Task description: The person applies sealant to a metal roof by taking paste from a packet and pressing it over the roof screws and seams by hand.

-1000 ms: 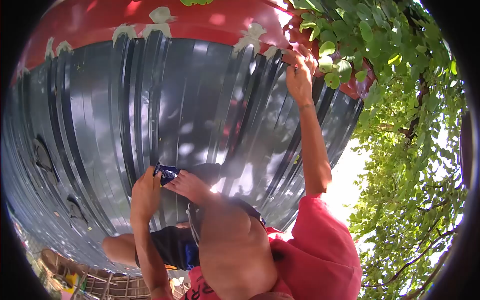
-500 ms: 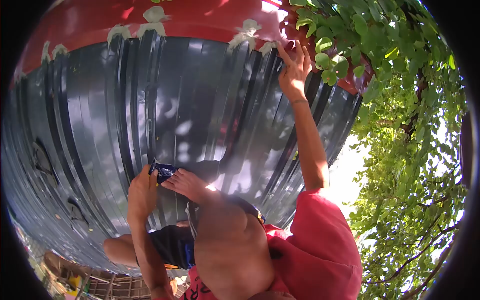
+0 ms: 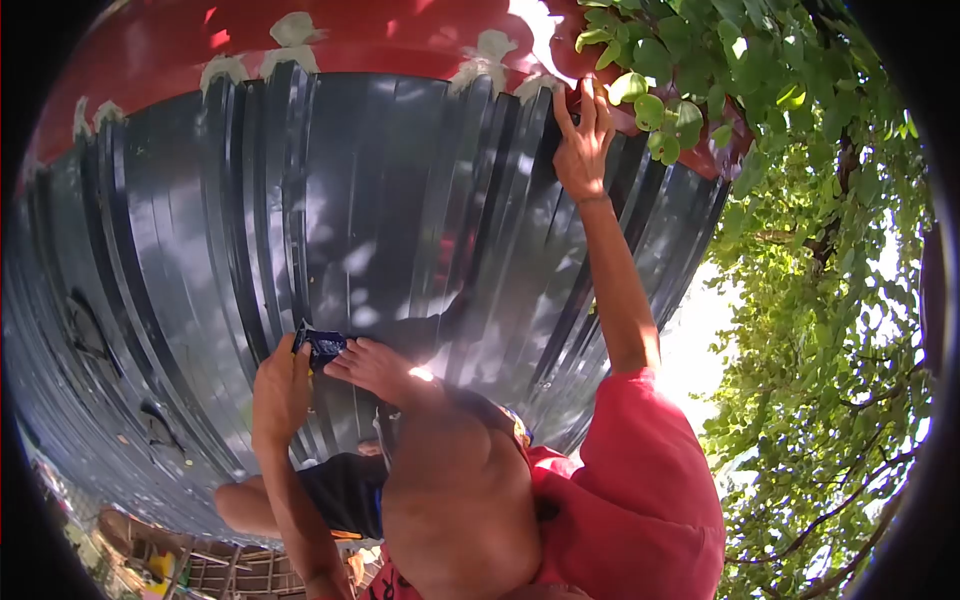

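Note:
My left hand (image 3: 282, 392) grips a small dark blue packet (image 3: 325, 345) by its left end, low over the dark ribbed metal sheets (image 3: 380, 200). The toes of my bare foot (image 3: 380, 372) are against the packet's right end. Farther up, my right hand (image 3: 583, 150) reaches to the upper edge of the sheets, its fingers spread over a rib where it meets the red surface (image 3: 400, 40). Whether anything lies under those fingertips is hidden. Pale grey patches (image 3: 484, 65) cover several rib ends along this edge.
Two dark slippers (image 3: 92, 333) lie on the sheets at the left. Leafy branches (image 3: 690, 60) overhang the upper right and run down the right side. My bent knee (image 3: 455, 500) fills the lower middle. Slatted wood (image 3: 235, 570) shows below the roof at lower left.
The fingers of my right hand, bunched together earlier, have spread apart at the edge. My left hand still holds the packet, which has turned slightly. The whole view has shifted a little.

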Available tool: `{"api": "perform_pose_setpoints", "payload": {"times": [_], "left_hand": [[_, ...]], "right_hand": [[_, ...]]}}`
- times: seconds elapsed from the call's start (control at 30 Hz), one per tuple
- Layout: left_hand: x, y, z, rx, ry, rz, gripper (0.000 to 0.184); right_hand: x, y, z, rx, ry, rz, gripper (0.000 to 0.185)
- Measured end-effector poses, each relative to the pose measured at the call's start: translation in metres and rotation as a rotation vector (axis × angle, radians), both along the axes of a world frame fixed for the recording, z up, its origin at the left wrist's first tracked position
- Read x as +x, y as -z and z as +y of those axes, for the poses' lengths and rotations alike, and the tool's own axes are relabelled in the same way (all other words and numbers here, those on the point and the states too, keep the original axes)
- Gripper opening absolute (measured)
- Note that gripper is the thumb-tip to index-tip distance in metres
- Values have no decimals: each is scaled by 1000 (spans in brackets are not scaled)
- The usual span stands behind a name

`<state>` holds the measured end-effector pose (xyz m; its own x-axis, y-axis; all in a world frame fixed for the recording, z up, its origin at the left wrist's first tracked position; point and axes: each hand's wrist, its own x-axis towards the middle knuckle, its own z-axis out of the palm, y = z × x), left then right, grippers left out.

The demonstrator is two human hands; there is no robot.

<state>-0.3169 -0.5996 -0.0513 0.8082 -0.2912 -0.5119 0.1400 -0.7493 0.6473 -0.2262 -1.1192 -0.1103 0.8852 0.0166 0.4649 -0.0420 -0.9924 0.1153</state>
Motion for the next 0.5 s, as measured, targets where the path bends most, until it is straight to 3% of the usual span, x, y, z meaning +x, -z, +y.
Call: {"api": "perform_pose_setpoints", "payload": {"times": [0.13, 0.3, 0.4, 0.5], "left_hand": [[4, 0, -5, -18, 16, 3, 34], [5, 3, -12, -30, 44, -81, 39], [6, 3, -11, -32, 71, -100, 41], [7, 6, -11, -49, 81, -114, 42]], "right_hand": [[-2, -1, 9, -186, 128, 91, 76], [-3, -9, 12, -137, 25, -11, 70], [-7, -13, 9, -254, 78, 144, 68], [-6, -18, -2, -295, -80, 46, 69]]}}
